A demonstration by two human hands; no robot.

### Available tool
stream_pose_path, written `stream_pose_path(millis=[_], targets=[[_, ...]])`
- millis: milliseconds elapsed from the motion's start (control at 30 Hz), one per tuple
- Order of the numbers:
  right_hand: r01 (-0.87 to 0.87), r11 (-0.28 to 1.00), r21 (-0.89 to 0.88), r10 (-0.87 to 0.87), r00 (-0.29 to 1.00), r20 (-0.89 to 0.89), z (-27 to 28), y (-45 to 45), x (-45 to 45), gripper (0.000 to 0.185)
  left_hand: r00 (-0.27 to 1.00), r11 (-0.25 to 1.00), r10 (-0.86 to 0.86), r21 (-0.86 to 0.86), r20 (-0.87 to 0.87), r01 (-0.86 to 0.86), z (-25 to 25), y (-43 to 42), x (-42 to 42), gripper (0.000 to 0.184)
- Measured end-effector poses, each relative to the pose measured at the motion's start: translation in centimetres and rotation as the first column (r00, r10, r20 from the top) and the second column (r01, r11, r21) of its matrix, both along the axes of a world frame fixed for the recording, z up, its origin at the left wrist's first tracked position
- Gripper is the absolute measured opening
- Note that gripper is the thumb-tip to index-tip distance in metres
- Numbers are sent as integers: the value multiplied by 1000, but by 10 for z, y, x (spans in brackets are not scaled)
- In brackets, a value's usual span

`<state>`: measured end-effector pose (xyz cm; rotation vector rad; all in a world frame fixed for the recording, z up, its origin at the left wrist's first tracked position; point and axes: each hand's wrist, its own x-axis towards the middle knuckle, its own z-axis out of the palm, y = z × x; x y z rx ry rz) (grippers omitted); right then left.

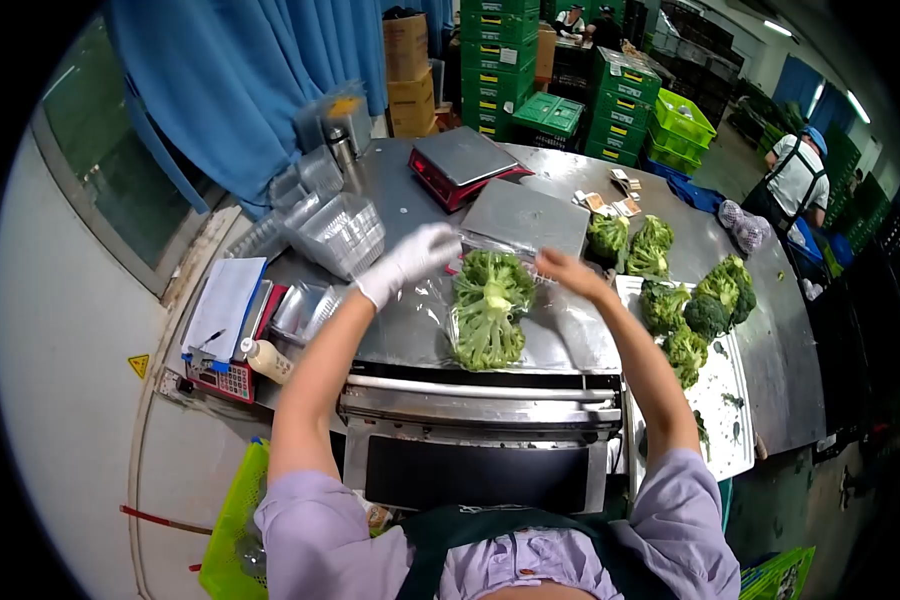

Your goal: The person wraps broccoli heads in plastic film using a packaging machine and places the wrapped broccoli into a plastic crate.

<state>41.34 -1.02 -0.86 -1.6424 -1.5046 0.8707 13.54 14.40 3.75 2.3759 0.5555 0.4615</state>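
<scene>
Two broccoli heads (490, 300) lie end to end on clear plastic film (568, 325) at the front of the steel table, with part of the film around them. My left hand (410, 264), in a white glove, is just left of the upper broccoli; its fingers are bent and blurred, and the film spreads beneath it. On the other side, my bare right hand (573, 272) is raised with its fingers curled together at the film's edge. Behind both hands is a flat grey metal plate (526, 215).
Several broccoli heads (706, 312) rest on and beside a white tray (740, 425) at right. A red scale (463, 160) stands behind. Clear plastic trays (340, 232), a clipboard (225, 305) and a bottle (267, 358) are at left. A person (798, 180) stands beyond the table.
</scene>
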Motion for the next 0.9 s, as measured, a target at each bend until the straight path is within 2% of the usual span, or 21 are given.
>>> stream_pose_path(millis=[33, 67, 100, 167, 200, 233, 267, 300, 333, 367, 400, 500, 533, 567, 633, 667, 700, 767, 800, 833, 900], targets=[[-99, 992, -81, 100, 995, 0, -11, -10, -7, 79, 987, 995, -88, -61, -131, 81, -16, -2, -4, 54], [-168, 984, -58, 163, 983, -87, -21, -22, -14, 87, 976, 997, -71, -43, -208, 63, -44, -3, -11, 57], [-232, 972, -29, 224, 959, -172, -30, -32, -19, 95, 971, 939, -163, -328, -173, 99, -54, -7, -18, 62], [-197, 979, 49, 200, 977, -70, -45, -59, -25, 109, 980, 860, -193, -472, 45, 192, -71, -17, -40, 77], [-241, 965, -108, 238, 970, -40, -17, -74, -36, 123, 973, 855, -231, -478, -1, 202, -63, -30, -47, 88], [-265, 963, -42, 269, 955, 123, -13, -82, -45, 131, 962, 848, -269, -485, -44, 215, -48, -45, -54, 100], [-275, 961, 34, 254, 922, 293, -19, -90, -55, 133, 940, 950, -229, -269, -252, 159, -40, -59, -58, 114], [-296, 949, 107, 217, 863, 455, -23, -95, -63, 135, 933, 975, -196, -161, -302, 153, -35, -76, -60, 121], [-286, 952, 105, 213, 871, 443, -29, -95, -69, 135, 944, 985, -166, -94, -284, 144, -35, -86, -54, 118], [-228, 961, 154, 135, 879, 457, -32, -92, -75, 133, 957, 991, -133, -20, -259, 132, -36, -93, -48, 116], [-170, 965, 201, 58, 882, 467, -36, -91, -80, 131, 988, 993, -38, 107, -148, 55, -51, -94, -40, 107], [-73, 975, 210, -27, 898, 439, -41, -88, -87, 124, 991, 988, -6, 153, -133, 27, -63, -92, -40, 97], [-81, 959, 271, -47, 898, 437, -45, -87, -86, 120, 997, 988, -4, 154, -73, 15, -64, -92, -39, 92], [-67, 963, 260, -44, 916, 400, -44, -87, -85, 118, 1000, 987, -17, 160, -2, 17, -65, -92, -40, 89], [-57, 943, 327, -57, 942, 331, -46, -90, -82, 114, 996, 980, -68, 193, 65, 54, -64, -92, -43, 94], [-53, 913, 404, -78, 951, 300, -42, -93, -82, 109, 991, 995, -39, 91, 125, 28, -51, -101, -44, 93], [-52, 913, 405, -78, 951, 300, -39, -97, -82, 109, 991, 995, -40, 92, 125, 28, -47, -109, -46, 93], [-58, 889, 454, -91, 950, 300, -28, -106, -86, 106, 990, 997, 74, -44, 117, -70, -41, -123, -52, 90], [-6, 909, 417, -90, 974, 210, -19, -113, -89, 97, 981, 995, 91, -56, 174, -82, -37, -130, -54, 84], [-6, 908, 418, -90, 974, 210, -12, -119, -91, 97, 981, 995, 91, -55, 174, -82, -38, -135, -55, 84], [22, 932, 363, -103, 973, 206, 0, -129, -94, 88, 914, 955, 173, -291, 367, -65, -31, -147, -53, 78]])
